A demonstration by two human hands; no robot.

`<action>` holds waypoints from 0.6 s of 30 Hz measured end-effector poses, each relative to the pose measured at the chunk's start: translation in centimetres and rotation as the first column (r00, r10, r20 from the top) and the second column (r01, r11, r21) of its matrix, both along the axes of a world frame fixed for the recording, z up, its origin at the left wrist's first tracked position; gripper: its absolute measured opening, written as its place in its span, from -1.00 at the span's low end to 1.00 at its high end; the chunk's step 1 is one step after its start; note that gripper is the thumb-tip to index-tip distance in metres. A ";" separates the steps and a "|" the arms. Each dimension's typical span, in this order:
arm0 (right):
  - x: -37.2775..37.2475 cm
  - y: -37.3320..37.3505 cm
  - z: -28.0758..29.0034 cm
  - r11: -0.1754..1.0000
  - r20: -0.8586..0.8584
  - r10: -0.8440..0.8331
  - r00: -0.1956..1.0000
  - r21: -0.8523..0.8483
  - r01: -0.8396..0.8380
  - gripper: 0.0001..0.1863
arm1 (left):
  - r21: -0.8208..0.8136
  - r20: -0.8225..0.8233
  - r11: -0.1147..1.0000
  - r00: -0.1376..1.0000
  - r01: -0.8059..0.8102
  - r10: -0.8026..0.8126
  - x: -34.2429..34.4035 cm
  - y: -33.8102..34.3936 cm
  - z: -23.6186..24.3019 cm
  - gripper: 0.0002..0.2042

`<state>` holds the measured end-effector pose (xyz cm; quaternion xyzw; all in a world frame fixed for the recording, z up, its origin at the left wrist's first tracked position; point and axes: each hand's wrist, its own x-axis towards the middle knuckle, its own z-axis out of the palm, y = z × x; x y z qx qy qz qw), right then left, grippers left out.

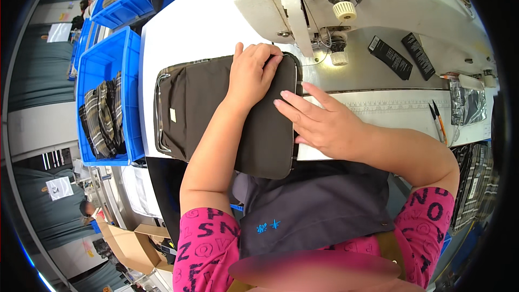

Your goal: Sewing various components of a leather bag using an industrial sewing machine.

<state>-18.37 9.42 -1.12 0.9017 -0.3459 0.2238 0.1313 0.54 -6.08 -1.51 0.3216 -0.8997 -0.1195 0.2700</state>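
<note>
I am in a sewing workshop: an industrial sewing machine (346, 0) stands on my white worktop (189, 32), blue plastic crates (102, 65) beside it hold stacked plaid bags (100, 121), and cardboard boxes (127, 246) sit on the floor

One bag (227, 113), perhaps two bins (102, 65).

White worktable (184, 32), blue bins (102, 65) left, cardboard box (127, 246) below
</note>
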 end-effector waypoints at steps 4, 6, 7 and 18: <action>0.5 0.9 -0.6 0.970 -0.045 -0.032 0.998 0.241 0.042 -0.58 | 0.053 0.079 0.998 0.996 0.032 -0.036 -0.2 -0.5 0.9 -0.94; 0.4 1.1 -0.4 0.970 -0.070 -0.040 0.997 0.237 0.056 -0.54 | 0.047 0.127 0.997 0.990 0.062 -0.068 -0.3 -1.2 1.3 -0.93; 0.3 1.1 -0.2 0.975 -0.083 -0.039 0.996 0.216 0.056 -0.53 | 0.061 0.188 0.995 0.978 0.081 -0.091 -0.3 -1.6 1.4 -0.91; 0.0 1.0 0.4 0.976 -0.068 -0.021 0.997 0.217 0.036 -0.47 | 0.143 0.263 0.989 0.961 0.045 -0.082 -0.9 -2.6 1.1 -0.79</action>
